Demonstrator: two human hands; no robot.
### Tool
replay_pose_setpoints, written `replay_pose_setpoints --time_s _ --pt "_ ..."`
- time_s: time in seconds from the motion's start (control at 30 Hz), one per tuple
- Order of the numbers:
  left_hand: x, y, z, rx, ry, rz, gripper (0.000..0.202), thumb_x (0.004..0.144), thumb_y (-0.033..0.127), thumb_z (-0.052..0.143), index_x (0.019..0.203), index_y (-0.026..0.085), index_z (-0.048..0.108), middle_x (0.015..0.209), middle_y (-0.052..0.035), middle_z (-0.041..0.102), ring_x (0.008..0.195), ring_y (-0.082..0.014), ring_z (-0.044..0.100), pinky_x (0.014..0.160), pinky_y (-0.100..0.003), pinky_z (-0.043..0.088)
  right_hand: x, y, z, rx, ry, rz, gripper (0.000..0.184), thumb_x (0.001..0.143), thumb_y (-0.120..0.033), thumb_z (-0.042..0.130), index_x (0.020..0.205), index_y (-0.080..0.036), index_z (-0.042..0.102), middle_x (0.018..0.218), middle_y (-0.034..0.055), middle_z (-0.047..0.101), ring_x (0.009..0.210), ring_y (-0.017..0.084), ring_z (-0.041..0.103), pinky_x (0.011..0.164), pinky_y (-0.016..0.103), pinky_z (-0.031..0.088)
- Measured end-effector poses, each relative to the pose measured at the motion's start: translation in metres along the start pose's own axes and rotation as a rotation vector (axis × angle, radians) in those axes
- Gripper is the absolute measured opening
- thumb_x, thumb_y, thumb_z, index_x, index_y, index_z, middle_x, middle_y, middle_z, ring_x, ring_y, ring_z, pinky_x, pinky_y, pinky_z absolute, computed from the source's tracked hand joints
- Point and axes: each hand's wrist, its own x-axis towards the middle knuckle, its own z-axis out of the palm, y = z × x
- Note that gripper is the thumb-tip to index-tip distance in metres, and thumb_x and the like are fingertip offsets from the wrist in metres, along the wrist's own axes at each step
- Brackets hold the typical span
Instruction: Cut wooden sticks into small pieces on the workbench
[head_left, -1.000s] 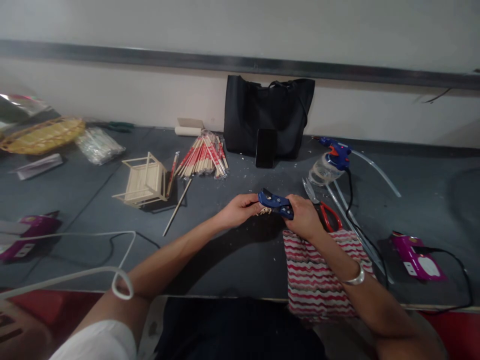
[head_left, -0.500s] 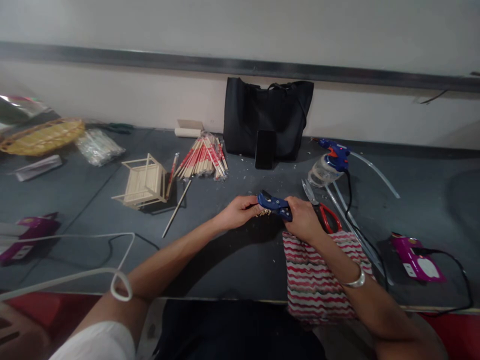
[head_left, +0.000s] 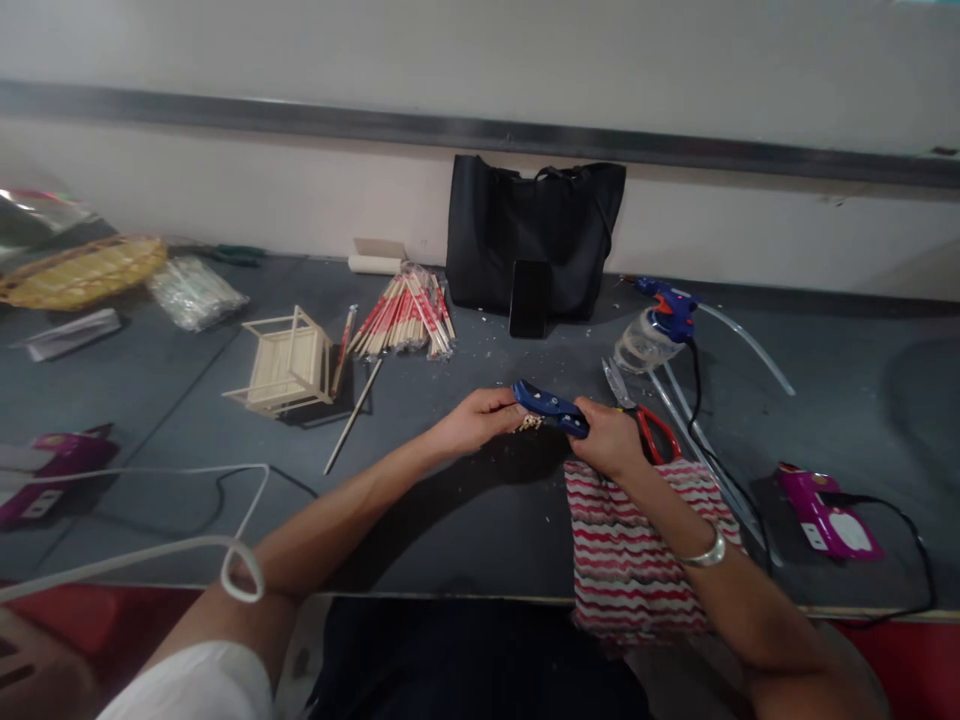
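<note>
My right hand (head_left: 611,437) is wrapped round the handles of a blue hand cutter (head_left: 551,404), held just above the table. At the cutter's head, my left hand (head_left: 480,420) is closed in a pinch; what lies between its fingers is hidden. Short pale cut wooden pieces (head_left: 531,423) lie in a small heap below the cutter. Left of my hands, a pale stick (head_left: 352,418) rests on the table beside a small frame made of sticks (head_left: 283,370). Paper-wrapped chopsticks (head_left: 405,318) are spread behind it.
Red-handled scissors (head_left: 656,432) and a striped cloth (head_left: 637,545) lie by my right arm. A blue glue gun (head_left: 671,312) rests on a clear jar (head_left: 645,342). A phone (head_left: 529,300) leans on a black bag (head_left: 532,235). Purple power strips (head_left: 829,515) and cables flank the work area.
The cutter's handles look closer together, and the dark part above its head has dropped from sight. Both hands stay in nearly the same place.
</note>
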Motion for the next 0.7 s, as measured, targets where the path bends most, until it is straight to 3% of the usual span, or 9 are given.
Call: replay_pose_setpoints --time_s 0.1,0.2,0.33,0.43,0.57,0.7 --pt "0.001 -0.003 -0.004 -0.077 -0.039 -0.083 0.039 0.081 0.052 0.063 0.067 0.016 0.053 0.060 0.0030 0.049 0.055 -0.0084 0.038 0.053 -0.024 0.029 0.000 -0.004 -0.003 -0.047 -0.043 0.024 0.002 0.076 -0.026 0.059 0.075 -0.026 0.057 0.072 0.0024 0.072 0.068 0.020 0.065 0.058 0.027 0.030" --pt "0.002 -0.006 -0.008 -0.141 -0.084 -0.169 0.040 0.081 0.054 0.064 0.082 0.014 0.062 0.062 0.0014 0.054 0.053 -0.0093 0.042 0.051 -0.023 0.029 0.000 -0.007 -0.006 -0.081 -0.086 0.053 0.004 0.079 -0.027 0.058 0.078 -0.025 0.062 0.075 0.0039 0.074 0.069 0.020 0.066 0.057 0.026 0.030" --pt "0.001 -0.008 -0.010 -0.213 -0.123 -0.206 0.040 0.084 0.051 0.065 0.092 0.012 0.066 0.054 0.0053 0.045 0.048 -0.0075 0.031 0.048 -0.023 0.020 0.000 -0.010 -0.008 -0.086 -0.115 0.083 0.010 0.081 -0.028 0.057 0.081 -0.025 0.066 0.077 0.0052 0.075 0.071 0.020 0.067 0.057 0.026 0.030" --pt "0.001 -0.007 -0.009 -0.251 -0.092 -0.199 0.037 0.084 0.049 0.066 0.089 0.012 0.066 0.052 0.0076 0.036 0.047 -0.0069 0.025 0.047 -0.023 0.015 -0.001 -0.010 -0.005 -0.072 -0.093 0.084 0.012 0.083 -0.030 0.056 0.078 -0.025 0.066 0.074 0.0051 0.074 0.068 0.020 0.067 0.056 0.026 0.030" --pt "0.001 -0.002 -0.009 -0.286 -0.097 -0.206 0.034 0.083 0.045 0.067 0.088 0.012 0.066 0.053 0.0062 0.040 0.047 -0.0070 0.026 0.048 -0.024 0.015 -0.001 -0.003 0.002 -0.029 -0.046 0.051 0.007 0.079 -0.029 0.057 0.076 -0.025 0.063 0.071 0.0043 0.072 0.069 0.020 0.066 0.057 0.026 0.032" --pt "0.001 0.002 -0.007 -0.293 -0.083 -0.137 0.033 0.085 0.046 0.064 0.085 0.012 0.065 0.054 0.0059 0.039 0.049 -0.0074 0.026 0.049 -0.024 0.017 0.003 0.009 0.010 0.061 0.089 -0.029 0.008 0.075 -0.029 0.059 0.081 -0.025 0.058 0.077 0.0048 0.070 0.075 0.022 0.065 0.062 0.026 0.037"
